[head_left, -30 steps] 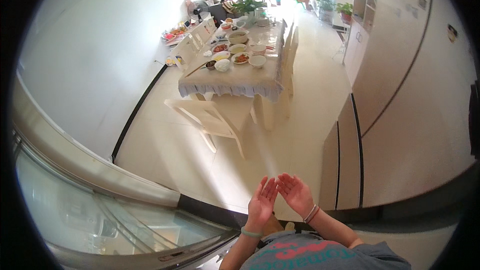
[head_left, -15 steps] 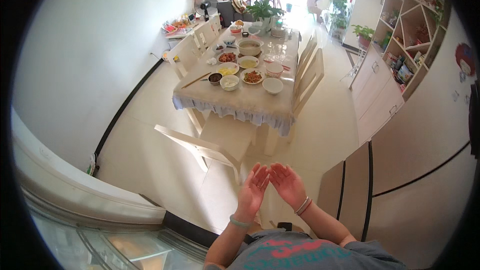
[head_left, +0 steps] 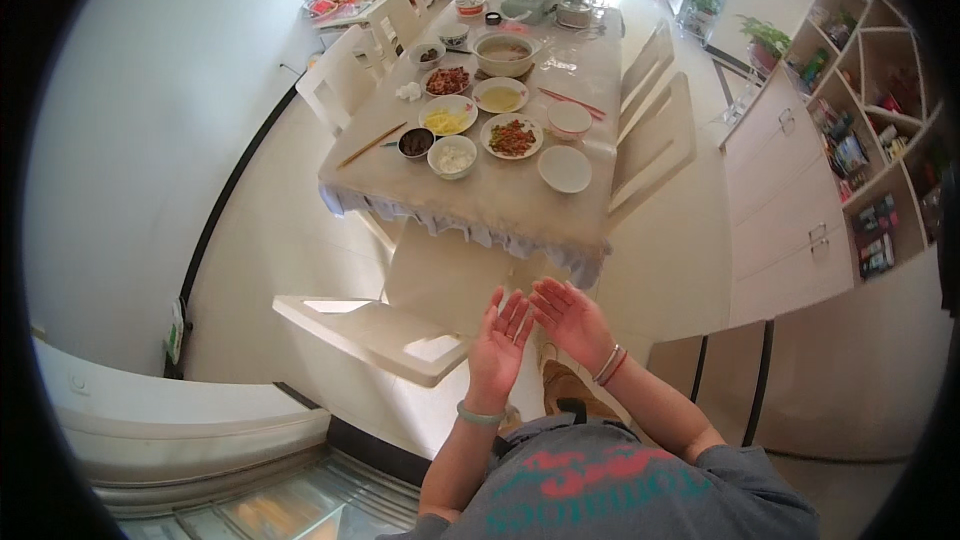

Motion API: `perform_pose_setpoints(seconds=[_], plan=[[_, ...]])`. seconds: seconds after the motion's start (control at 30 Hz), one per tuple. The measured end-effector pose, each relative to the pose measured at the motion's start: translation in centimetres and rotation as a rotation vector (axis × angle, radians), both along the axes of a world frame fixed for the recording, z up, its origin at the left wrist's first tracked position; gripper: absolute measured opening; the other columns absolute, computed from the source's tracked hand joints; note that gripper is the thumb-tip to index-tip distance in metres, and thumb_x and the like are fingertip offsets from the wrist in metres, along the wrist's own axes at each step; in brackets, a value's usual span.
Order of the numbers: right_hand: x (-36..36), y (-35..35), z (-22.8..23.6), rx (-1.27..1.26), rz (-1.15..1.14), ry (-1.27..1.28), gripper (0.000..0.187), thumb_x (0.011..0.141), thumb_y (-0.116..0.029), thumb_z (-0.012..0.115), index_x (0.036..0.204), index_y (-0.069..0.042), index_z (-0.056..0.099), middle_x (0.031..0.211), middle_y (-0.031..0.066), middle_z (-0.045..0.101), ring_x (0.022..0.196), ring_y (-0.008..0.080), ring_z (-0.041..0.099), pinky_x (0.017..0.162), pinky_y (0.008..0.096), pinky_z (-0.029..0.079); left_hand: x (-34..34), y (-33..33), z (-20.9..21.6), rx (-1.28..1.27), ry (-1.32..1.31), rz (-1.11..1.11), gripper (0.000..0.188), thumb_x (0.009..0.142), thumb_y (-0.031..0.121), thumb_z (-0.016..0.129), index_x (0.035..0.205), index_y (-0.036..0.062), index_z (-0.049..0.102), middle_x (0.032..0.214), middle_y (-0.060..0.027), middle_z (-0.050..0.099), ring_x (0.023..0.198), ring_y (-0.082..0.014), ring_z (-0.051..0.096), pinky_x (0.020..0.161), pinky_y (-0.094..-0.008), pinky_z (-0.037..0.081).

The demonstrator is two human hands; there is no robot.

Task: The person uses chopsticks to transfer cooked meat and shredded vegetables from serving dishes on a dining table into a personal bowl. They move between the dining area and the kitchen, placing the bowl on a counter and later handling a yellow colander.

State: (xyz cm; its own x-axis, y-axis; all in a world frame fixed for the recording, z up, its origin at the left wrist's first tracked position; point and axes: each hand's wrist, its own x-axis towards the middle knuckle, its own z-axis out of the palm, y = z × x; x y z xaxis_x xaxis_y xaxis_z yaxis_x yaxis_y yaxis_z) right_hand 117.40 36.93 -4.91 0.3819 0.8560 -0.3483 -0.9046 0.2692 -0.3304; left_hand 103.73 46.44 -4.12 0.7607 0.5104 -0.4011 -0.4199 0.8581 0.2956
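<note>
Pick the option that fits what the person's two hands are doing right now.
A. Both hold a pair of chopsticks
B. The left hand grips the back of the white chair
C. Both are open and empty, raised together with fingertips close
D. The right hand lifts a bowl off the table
C: the left hand and right hand are spread open with nothing in them, above the white chair and short of the table.

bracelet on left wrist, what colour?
Pale green, a plain band on the left wrist, below the open left hand. Head view shows it.
</note>
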Motion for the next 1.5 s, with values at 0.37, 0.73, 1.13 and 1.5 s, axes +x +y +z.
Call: perform_pose_setpoints(seconds=[0.37, 0.73, 1.13, 1.5], plan=[[14.2, 13.1, -3.9, -0.136, 0.216, -0.016, 0.033, 0.100, -0.025, 0.047, 0.124, -0.004, 0.056, 0.125, 0.0098, 0.060, 0.114, 0.0237, 0.058, 0.098, 0.0380, 0.046, 11.9, 9.5, -1.6, 0.053, 0.114, 0.173, 0.039, 0.101, 0.022, 0.047, 0.139, 0.0150, 0.044, 0.134, -0.0077, 0.051, 0.124, -0.0236, 0.049, 0.106, -0.0402, 0.042], [21.2, 26.0, -6.7, -0.272, 0.282, -0.056, 0.030, 0.098, -0.023, 0.051, 0.121, -0.004, 0.057, 0.121, 0.0082, 0.061, 0.110, 0.0218, 0.059, 0.093, 0.0353, 0.048, 17.5, 20.4, -6.9, 0.020, 0.275, 0.306, 0.043, 0.098, 0.020, 0.051, 0.139, 0.0138, 0.040, 0.128, -0.0053, 0.051, 0.118, -0.0187, 0.049, 0.103, -0.0401, 0.041], [28.5, 47.1, -8.2, -0.332, 0.329, -0.153, 0.030, 0.098, -0.021, 0.051, 0.120, 0.000, 0.055, 0.118, 0.0127, 0.062, 0.107, 0.0235, 0.062, 0.092, 0.0353, 0.051, 23.1, 39.7, -8.2, 0.159, 0.323, 0.504, 0.033, 0.099, 0.019, 0.051, 0.130, 0.0084, 0.050, 0.117, -0.0026, 0.058, 0.106, -0.0146, 0.055, 0.093, -0.0329, 0.045], [35.2, 67.2, -10.6, -0.357, 0.206, -0.245, 0.034, 0.102, -0.024, 0.045, 0.119, 0.004, 0.050, 0.116, 0.0169, 0.062, 0.103, 0.0262, 0.063, 0.089, 0.0354, 0.054, 32.3, 54.1, -10.6, 0.160, 0.195, 0.333, 0.045, 0.101, 0.023, 0.044, 0.143, 0.0086, 0.035, 0.136, -0.0083, 0.047, 0.126, -0.0211, 0.045, 0.107, -0.0378, 0.036]])
